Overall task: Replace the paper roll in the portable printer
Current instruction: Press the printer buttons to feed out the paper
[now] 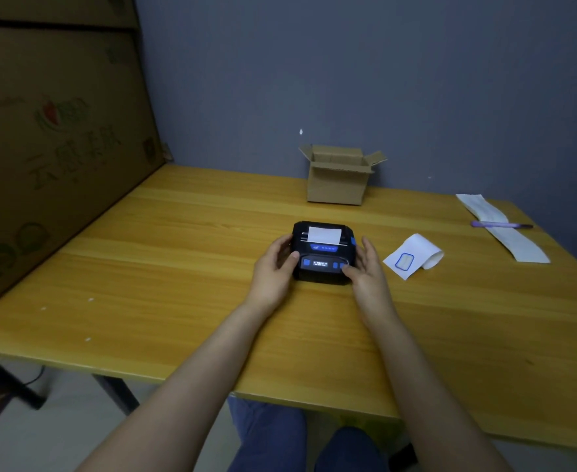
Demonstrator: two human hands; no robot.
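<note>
On a yellow wooden table [178, 267], seen from a head-worn camera looking down, a portable printer [322, 252] is held between two bare hands. At far left, a large cardboard sheet [51, 148] with faded green and red print is propped upright along the table's left edge.

Left of centre, the left hand [275, 269] is curled loosely against the printer's left side. Its thumb is laid on the front panel near a blue button, and its fingers are wrapped round the left edge, partly closed on the casing. The forearm is stretched forward from the bottom of the view, bare.

At centre, the printer is seen flat on the table, black with blue buttons and a small lit display. A short strip of white paper [324, 234] is seen standing out of the slot on top. Behind it, by the grey wall, a small open box [338, 180] is set.

The right hand [365, 267] is pressed against the printer's right side, fingers fairly straight and close together, thumb on the front corner by the blue buttons. Its forearm is likewise extended.

Just right of that hand, a paper roll [416, 255] is lying partly unrolled, a blue-outlined label on its loose end. Farther right, a long paper strip [505, 229] is laid flat with a purple pen [500, 225] across it.
</note>
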